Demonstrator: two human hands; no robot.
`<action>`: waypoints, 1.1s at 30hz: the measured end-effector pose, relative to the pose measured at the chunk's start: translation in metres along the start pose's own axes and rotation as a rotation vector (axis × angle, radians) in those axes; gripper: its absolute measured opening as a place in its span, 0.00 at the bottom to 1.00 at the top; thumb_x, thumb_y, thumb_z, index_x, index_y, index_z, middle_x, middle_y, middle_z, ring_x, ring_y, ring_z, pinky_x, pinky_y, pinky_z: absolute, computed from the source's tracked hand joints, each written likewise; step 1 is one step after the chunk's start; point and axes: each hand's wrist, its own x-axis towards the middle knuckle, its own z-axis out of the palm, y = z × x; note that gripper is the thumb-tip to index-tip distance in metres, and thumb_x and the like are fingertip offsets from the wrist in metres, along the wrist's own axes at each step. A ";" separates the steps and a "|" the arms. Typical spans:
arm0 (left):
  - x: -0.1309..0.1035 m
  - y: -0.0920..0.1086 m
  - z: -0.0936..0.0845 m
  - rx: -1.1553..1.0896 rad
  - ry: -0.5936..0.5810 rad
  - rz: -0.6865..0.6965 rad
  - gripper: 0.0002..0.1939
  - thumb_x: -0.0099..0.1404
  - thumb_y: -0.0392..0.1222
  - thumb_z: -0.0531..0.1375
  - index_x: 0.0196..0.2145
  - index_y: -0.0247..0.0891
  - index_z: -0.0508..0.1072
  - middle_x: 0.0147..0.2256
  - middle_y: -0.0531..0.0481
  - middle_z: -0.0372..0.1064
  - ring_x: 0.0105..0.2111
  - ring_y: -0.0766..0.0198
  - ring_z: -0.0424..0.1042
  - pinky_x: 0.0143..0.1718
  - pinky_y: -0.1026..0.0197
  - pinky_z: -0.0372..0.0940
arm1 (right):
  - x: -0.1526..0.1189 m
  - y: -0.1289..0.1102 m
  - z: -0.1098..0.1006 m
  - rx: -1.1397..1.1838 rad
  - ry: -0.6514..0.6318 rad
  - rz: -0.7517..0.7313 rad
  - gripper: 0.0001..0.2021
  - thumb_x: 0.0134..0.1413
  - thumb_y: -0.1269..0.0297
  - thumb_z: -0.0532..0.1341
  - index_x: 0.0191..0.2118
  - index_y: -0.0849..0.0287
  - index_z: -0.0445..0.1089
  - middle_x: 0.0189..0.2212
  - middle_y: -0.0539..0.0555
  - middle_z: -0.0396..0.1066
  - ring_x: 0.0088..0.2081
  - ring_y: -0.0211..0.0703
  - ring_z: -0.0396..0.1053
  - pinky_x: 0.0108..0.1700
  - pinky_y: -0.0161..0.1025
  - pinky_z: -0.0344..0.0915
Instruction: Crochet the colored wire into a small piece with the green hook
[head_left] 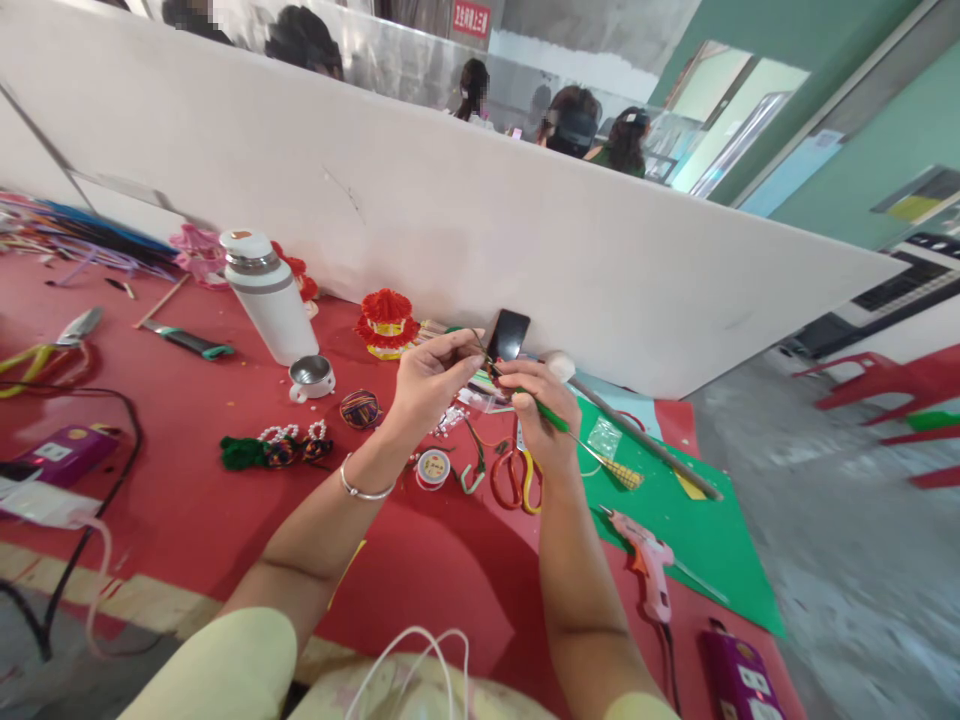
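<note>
My left hand (pixel 439 378) is closed in a pinch on dark yarn (pixel 480 342), fingertips close to those of the other hand. In my right hand (pixel 546 410) lies a crochet hook (pixel 553 416) with a green grip, its tip end at the yarn. The small dark piece between the hands is mostly hidden by my fingers. Below them on the red table are a thread spool (pixel 433 469), scissors (pixel 517 475) with red and yellow handles, and white beads (pixel 450 420). A ball of multicoloured yarn (pixel 360 409) sits left of my left hand.
A white thermos (pixel 266 300) and its cup (pixel 311 377) stand at the left. Behind my hands are a phone (pixel 510 333) and a white partition (pixel 450 210). At the right, a pink glue gun (pixel 649 565) lies partly on a green sheet (pixel 720 560), near a purple power strip (pixel 739 670).
</note>
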 end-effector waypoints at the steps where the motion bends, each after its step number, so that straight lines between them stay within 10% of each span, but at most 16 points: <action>1: 0.000 0.000 0.000 0.003 0.002 0.000 0.17 0.54 0.37 0.76 0.43 0.40 0.89 0.31 0.49 0.80 0.27 0.68 0.72 0.24 0.65 0.68 | 0.000 0.000 0.001 -0.014 0.006 -0.010 0.12 0.73 0.52 0.62 0.49 0.48 0.83 0.48 0.55 0.86 0.50 0.52 0.84 0.52 0.52 0.83; 33: 0.000 0.006 0.005 -0.156 0.000 -0.134 0.19 0.46 0.30 0.78 0.39 0.37 0.88 0.32 0.48 0.83 0.30 0.66 0.78 0.29 0.65 0.72 | -0.002 0.002 0.002 0.043 0.049 -0.003 0.10 0.73 0.58 0.63 0.50 0.48 0.83 0.50 0.56 0.85 0.51 0.53 0.83 0.52 0.53 0.83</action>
